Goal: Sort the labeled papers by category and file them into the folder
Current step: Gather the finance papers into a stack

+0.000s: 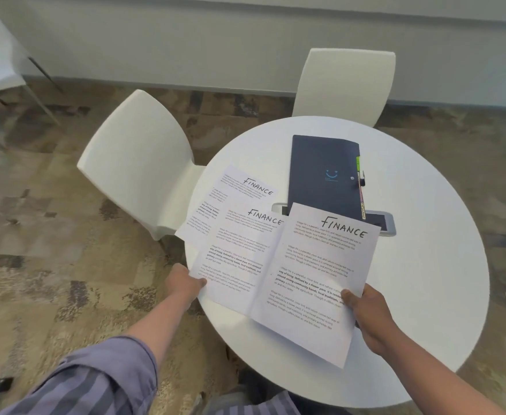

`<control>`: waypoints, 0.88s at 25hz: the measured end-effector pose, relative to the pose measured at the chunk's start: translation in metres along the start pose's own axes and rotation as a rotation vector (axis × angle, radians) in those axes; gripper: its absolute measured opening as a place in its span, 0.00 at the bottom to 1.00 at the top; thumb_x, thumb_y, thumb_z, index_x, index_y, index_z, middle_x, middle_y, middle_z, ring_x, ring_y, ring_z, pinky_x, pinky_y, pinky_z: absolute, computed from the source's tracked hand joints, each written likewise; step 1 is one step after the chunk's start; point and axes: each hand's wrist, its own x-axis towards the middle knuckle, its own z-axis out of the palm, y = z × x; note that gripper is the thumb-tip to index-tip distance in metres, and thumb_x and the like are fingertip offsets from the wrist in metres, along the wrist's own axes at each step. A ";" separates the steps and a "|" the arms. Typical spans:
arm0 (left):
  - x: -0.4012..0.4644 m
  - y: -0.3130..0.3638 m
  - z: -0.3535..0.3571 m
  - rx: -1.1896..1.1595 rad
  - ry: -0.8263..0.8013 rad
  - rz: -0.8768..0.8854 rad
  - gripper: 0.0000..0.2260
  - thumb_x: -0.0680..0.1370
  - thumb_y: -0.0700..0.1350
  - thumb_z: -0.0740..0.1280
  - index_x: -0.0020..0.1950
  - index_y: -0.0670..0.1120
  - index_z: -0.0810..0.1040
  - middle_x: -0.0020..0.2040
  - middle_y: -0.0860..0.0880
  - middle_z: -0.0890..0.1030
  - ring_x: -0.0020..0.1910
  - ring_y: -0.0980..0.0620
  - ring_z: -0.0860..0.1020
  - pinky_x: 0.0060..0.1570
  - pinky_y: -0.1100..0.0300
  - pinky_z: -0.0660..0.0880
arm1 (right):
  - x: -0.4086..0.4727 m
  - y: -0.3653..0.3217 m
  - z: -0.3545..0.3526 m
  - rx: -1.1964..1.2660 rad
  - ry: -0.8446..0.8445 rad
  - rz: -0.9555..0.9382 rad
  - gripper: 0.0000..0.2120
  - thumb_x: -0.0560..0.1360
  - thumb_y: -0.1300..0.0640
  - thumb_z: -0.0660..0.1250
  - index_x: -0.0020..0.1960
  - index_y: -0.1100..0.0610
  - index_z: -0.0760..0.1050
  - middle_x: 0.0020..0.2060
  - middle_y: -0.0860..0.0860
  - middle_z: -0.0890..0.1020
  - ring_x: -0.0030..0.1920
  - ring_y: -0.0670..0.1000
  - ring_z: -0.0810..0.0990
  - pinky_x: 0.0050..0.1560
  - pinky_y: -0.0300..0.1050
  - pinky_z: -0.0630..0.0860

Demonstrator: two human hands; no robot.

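— Three white printed sheets, each headed FINANCE in black marker. How held?

— Right hand (pixel 371 319) pinched on the lower right edge of the nearest white FINANCE sheet (pixel 314 274), thumb on top. Left hand (pixel 185 284) closed on the lower left corner of the middle FINANCE sheet (pixel 239 256), thumb over the paper.

— And the third?

— Farthest FINANCE sheet (pixel 239 190), lying flat beyond the left hand, partly under the middle one, left edge hanging past the rim of the round white table (pixel 431 280).

— Folder?

— Dark navy folder (pixel 323 175) with a pale blue smile mark, closed, beyond both hands, coloured tabs along its right edge; near end tucked behind the top of the nearest sheet. Resting across a grey-rimmed panel (pixel 383 224) set in the tabletop.

— Around?

— Two white moulded chairs (pixel 137 151) past the table, patterned brown carpet (pixel 51 220) below.
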 end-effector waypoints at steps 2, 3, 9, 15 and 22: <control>-0.002 -0.004 -0.002 0.016 -0.065 0.012 0.08 0.76 0.39 0.74 0.49 0.45 0.75 0.51 0.46 0.81 0.46 0.46 0.79 0.44 0.50 0.79 | -0.001 0.001 -0.002 0.002 -0.009 0.006 0.12 0.83 0.64 0.63 0.64 0.54 0.77 0.56 0.51 0.86 0.54 0.57 0.85 0.49 0.51 0.80; -0.006 -0.005 -0.004 -0.004 -0.103 0.030 0.06 0.77 0.39 0.72 0.51 0.45 0.78 0.52 0.47 0.82 0.48 0.46 0.80 0.47 0.49 0.80 | -0.001 0.001 -0.004 0.001 -0.014 0.007 0.12 0.83 0.64 0.63 0.64 0.54 0.77 0.56 0.51 0.86 0.54 0.57 0.85 0.49 0.51 0.81; -0.049 -0.013 -0.017 -0.072 -0.101 0.182 0.10 0.84 0.38 0.59 0.58 0.50 0.77 0.55 0.50 0.81 0.50 0.50 0.80 0.47 0.51 0.80 | 0.005 0.005 -0.030 -0.013 -0.061 0.005 0.13 0.83 0.64 0.63 0.65 0.55 0.78 0.56 0.52 0.86 0.54 0.58 0.85 0.49 0.52 0.81; -0.108 -0.027 -0.039 -0.333 -0.077 0.115 0.11 0.85 0.39 0.60 0.64 0.50 0.75 0.55 0.48 0.84 0.45 0.48 0.81 0.39 0.58 0.81 | 0.009 0.008 -0.062 -0.039 -0.121 -0.025 0.15 0.82 0.65 0.62 0.67 0.55 0.78 0.58 0.52 0.85 0.54 0.58 0.85 0.48 0.52 0.80; -0.185 -0.019 -0.017 -0.601 -0.280 0.041 0.11 0.83 0.37 0.64 0.63 0.47 0.78 0.56 0.45 0.87 0.49 0.47 0.82 0.37 0.59 0.81 | 0.003 -0.007 -0.080 0.033 -0.230 -0.030 0.13 0.83 0.64 0.64 0.64 0.55 0.78 0.56 0.51 0.85 0.55 0.58 0.84 0.58 0.58 0.80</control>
